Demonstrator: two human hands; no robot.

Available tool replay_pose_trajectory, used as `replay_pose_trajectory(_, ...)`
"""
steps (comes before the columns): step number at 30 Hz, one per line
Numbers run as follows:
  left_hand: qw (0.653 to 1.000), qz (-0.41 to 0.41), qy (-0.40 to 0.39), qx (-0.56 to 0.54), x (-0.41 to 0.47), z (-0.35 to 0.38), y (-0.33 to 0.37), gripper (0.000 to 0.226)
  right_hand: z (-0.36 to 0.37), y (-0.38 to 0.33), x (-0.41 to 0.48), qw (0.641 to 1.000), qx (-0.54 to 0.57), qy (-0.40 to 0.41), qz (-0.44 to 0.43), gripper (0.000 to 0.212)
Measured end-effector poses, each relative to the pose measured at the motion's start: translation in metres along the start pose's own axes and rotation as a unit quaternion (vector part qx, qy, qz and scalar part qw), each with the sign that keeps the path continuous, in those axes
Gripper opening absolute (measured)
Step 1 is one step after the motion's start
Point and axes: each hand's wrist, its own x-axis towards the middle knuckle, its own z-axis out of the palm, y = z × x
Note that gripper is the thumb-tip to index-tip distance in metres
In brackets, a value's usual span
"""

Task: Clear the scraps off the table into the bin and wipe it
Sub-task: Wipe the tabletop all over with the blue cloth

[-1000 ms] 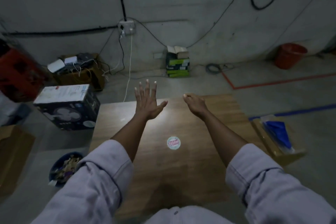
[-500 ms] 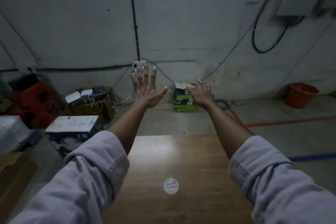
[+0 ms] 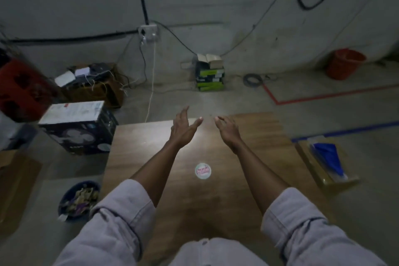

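A wooden table (image 3: 248, 179) fills the middle of the view, with a round white and pink sticker (image 3: 202, 171) on its top. My left hand (image 3: 183, 128) and my right hand (image 3: 228, 130) are stretched out over the far half of the table, fingers straight, palms turned toward each other, holding nothing. On the floor at the table's near left stands a blue bin (image 3: 78, 201) with scraps inside. No loose scraps show on the tabletop.
A printed carton (image 3: 77, 125) stands left of the table, with a cardboard box of gear (image 3: 92, 86) behind it. A blue bag on a flat carton (image 3: 328, 160) lies to the right. A stack of books (image 3: 209, 72) and an orange bucket (image 3: 345, 63) are by the wall.
The view tipped up toward the wall and has come back down onto the table. Both hands have lowered over the tabletop and the left hand has turned edge-on.
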Motion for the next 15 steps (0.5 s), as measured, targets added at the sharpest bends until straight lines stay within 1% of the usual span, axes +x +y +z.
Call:
replay_pose_trajectory(3,0.998,-0.007,-0.060,-0.007,-0.014,0.028,-0.008,0.075,-0.005,0.032,-0.028,0.997,0.046,0.037,0.056,0.041)
replay_pose_trajectory(6,0.989,0.021,-0.145,0.013,-0.025,0.073,-0.010,0.070,-0.019,0.065,-0.053,0.991,0.067,0.065,0.100,0.041)
replay_pose_trajectory(8,0.983,0.032,-0.183,0.008,-0.033,0.105,-0.004,0.071,-0.031,0.089,-0.067,0.984,0.083,0.077,0.136,0.040)
replay_pose_trajectory(10,0.977,0.044,-0.211,0.008,-0.040,0.137,0.007,0.073,-0.049,0.111,-0.078,0.977,0.100,0.094,0.163,0.039)
replay_pose_trajectory(15,0.954,0.108,-0.271,0.062,-0.038,0.220,0.058,0.078,-0.113,0.162,-0.080,0.963,0.123,0.130,0.200,0.041)
